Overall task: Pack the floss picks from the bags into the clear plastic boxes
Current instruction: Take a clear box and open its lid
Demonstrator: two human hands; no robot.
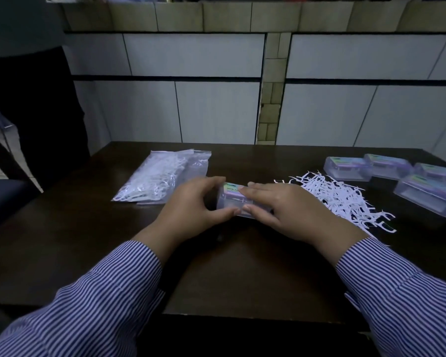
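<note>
Five clear boxes (232, 202), one bag (162, 176), one loose floss-pick pile (340, 199), two hands (191, 210).

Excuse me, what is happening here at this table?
A person packs floss picks. Both hands hold one clear plastic box at the table's middle: the left hand grips its end, the right hand lies over its top. A loose pile of picks lies to the right, four more boxes behind it, a bag of picks on the left.
</note>
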